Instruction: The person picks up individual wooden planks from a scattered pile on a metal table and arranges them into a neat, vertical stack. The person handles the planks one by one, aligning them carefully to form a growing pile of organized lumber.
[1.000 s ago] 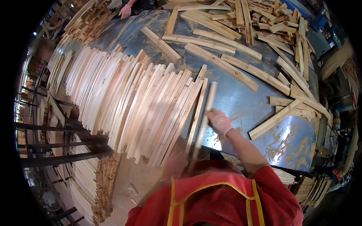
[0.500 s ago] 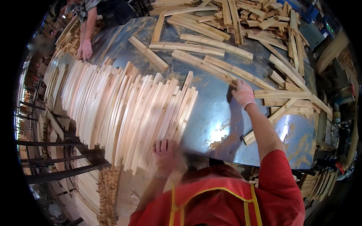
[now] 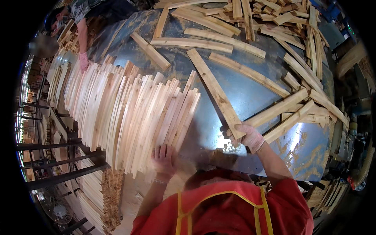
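Observation:
My right hand [image 3: 250,137], in a pale glove, grips the near end of a wooden slat [image 3: 214,92]. The slat slants away from me to the far left across the metal table. My left hand [image 3: 164,159], also gloved, rests against the near ends of a row of upright-packed slats [image 3: 135,121]; its fingers lie stretched out side by side on the wood. Just beyond my right wrist, another slat [image 3: 276,107] and a shorter piece [image 3: 291,121] cross each other.
Loose slats lie across the metal table [image 3: 184,74], with a heap of wood pieces [image 3: 274,15] at the far right. A co-worker's gloved hand [image 3: 83,62] touches the row's far left end. Dark metal bars [image 3: 66,178] stick out at the left.
My right hand has drawn the slat toward me, swinging its near end closer to my body. The co-worker's hand has come down onto the row. My left hand has barely moved.

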Tool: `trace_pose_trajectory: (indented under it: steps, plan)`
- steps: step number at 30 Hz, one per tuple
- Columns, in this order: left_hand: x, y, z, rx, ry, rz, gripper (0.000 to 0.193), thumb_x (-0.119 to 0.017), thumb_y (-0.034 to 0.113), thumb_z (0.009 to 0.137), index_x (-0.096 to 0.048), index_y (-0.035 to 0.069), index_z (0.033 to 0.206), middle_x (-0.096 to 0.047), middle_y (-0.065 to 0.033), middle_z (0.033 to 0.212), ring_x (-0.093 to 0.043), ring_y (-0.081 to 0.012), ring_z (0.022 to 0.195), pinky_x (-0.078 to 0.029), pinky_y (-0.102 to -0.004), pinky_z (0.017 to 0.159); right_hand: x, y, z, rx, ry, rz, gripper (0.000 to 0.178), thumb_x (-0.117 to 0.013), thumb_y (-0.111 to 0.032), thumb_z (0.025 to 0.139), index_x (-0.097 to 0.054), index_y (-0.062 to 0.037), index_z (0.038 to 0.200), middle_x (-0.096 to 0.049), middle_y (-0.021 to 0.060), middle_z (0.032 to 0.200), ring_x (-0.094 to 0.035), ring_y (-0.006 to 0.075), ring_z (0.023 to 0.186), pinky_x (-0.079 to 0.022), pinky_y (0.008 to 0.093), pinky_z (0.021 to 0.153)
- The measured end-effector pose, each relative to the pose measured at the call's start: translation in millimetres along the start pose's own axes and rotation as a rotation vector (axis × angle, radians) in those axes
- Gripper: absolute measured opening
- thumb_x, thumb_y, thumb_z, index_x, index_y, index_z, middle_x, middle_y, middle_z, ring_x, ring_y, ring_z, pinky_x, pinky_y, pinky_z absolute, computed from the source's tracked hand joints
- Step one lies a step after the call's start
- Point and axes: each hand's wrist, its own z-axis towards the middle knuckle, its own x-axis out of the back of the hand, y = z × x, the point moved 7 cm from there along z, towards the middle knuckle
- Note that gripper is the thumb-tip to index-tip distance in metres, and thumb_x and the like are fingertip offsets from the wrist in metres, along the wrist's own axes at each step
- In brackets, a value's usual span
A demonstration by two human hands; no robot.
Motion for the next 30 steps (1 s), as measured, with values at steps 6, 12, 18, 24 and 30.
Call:
trace_pose_trajectory:
  steps: [6, 12, 18, 24, 30]
  plan:
    - [-0.8, -5.2, -4.3, 0.020, 0.001, 0.023, 0.067, -0.074, 0.034, 0.078, -0.062, 0.007, 0.138, -0.057, -0.0165, 0.142, -0.051, -0.0410, 0.135, -0.040, -0.0591, 0.115, -41.3, 36.7, -7.3, 0.136, -0.078, -0.058, 0.056, -0.079, -0.034, 0.095, -0.064, -0.0012, 0.137, -0.076, 0.0134, 0.109, -0.075, 0.0244, 0.097, -0.066, 0.0434, 0.086]
    - [12.7, 1.0, 3.2, 0.011, -0.112, -0.009, 0.077, -0.078, 0.040, 0.077, -0.058, 0.010, 0.145, -0.054, -0.0135, 0.146, -0.046, -0.0377, 0.141, -0.037, -0.0588, 0.117, -50.2, 155.1, -38.1, -0.148, 0.095, -0.358, 0.040, -0.076, -0.027, 0.098, -0.066, -0.0035, 0.129, -0.075, 0.0086, 0.107, -0.070, 0.0216, 0.089, -0.058, 0.0336, 0.078]
    - [19.1, 4.7, 6.2, 0.006, -0.178, -0.003, 0.083, -0.081, 0.042, 0.075, -0.056, 0.008, 0.147, -0.055, -0.0141, 0.145, -0.049, -0.0371, 0.138, -0.039, -0.0537, 0.117, -83.0, 200.5, -57.4, -0.183, 0.213, -0.159, 0.026, -0.076, -0.014, 0.097, -0.067, -0.0063, 0.121, -0.071, 0.0055, 0.096, -0.064, 0.0177, 0.080, -0.055, 0.0325, 0.073]
    - [30.6, 93.1, 26.8, 0.179, -0.399, -0.958, 0.077, -0.074, 0.034, 0.091, -0.050, 0.001, 0.156, -0.066, -0.0208, 0.138, -0.068, -0.0367, 0.121, -0.054, -0.0462, 0.103, -93.8, 152.0, -48.4, 0.073, 0.038, -0.859, 0.050, -0.080, -0.027, 0.098, -0.064, -0.0060, 0.140, -0.073, 0.0092, 0.112, -0.068, 0.0231, 0.104, -0.056, 0.0367, 0.094]
    - [-77.1, 96.1, 1.2, 0.799, -0.732, -1.933, 0.056, -0.063, 0.020, 0.098, -0.058, -0.005, 0.148, -0.074, -0.0212, 0.124, -0.074, -0.0331, 0.111, -0.061, -0.0428, 0.097, -60.7, -52.7, -27.5, 0.117, 0.310, -1.614, 0.043, -0.075, -0.026, 0.092, -0.063, -0.0026, 0.126, -0.074, 0.0225, 0.115, -0.070, 0.0401, 0.110, -0.058, 0.0493, 0.094]
